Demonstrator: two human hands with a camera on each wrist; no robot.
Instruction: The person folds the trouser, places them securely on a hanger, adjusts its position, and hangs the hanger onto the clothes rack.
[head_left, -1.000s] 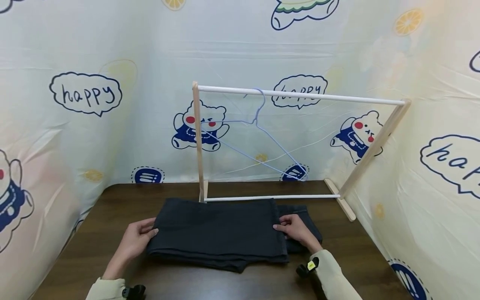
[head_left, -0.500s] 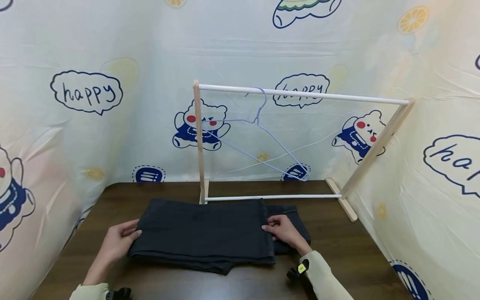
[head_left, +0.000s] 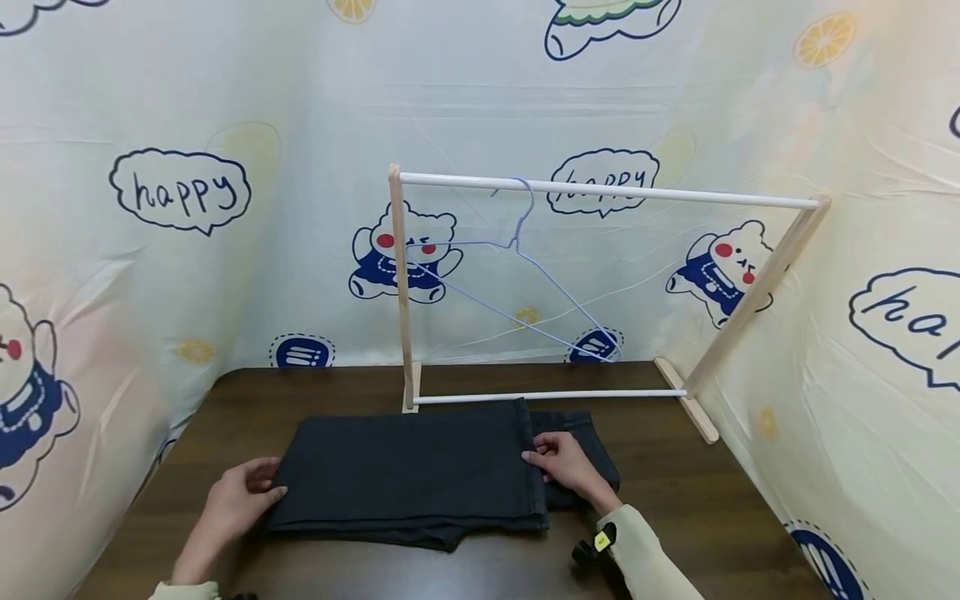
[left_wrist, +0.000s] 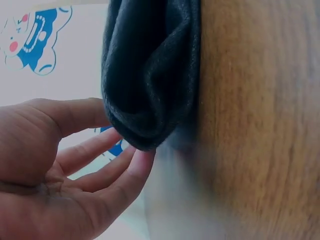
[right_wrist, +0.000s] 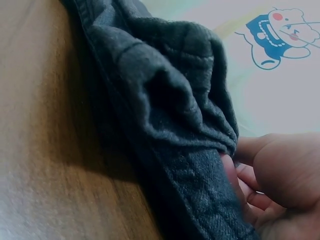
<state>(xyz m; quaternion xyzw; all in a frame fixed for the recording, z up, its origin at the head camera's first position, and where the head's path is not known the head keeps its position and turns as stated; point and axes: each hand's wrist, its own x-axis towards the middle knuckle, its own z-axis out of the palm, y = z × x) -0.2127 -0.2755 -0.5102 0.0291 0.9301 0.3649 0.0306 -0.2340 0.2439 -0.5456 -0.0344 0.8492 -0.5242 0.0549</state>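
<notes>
A pair of dark jeans (head_left: 405,467) lies folded in layers on the brown table. My left hand (head_left: 232,504) is at their left folded edge; in the left wrist view, the thumb and fingertips of the left hand (left_wrist: 75,165) touch the rounded fold (left_wrist: 145,115) with the fingers loosely extended. At the other end, my right hand (head_left: 566,462) pinches the hem of the upper layer, thumb on top. The right wrist view has the right hand (right_wrist: 280,185) holding the bunched hem (right_wrist: 175,95), and some fingertips are hidden by the denim. Another folded part extends beneath the right hand.
Behind the jeans stands a wooden rack (head_left: 401,292) with a white upper rail (head_left: 645,193) and a lower rail. A blue wire hanger (head_left: 558,287) hangs from the upper rail. Printed curtains (head_left: 300,108) surround the brown table (head_left: 720,517).
Both hands and the jeans shifted left in the earlier half second. Since then the jeans' left end has settled lower and my left hand has come down slightly, while the right hand stays put.
</notes>
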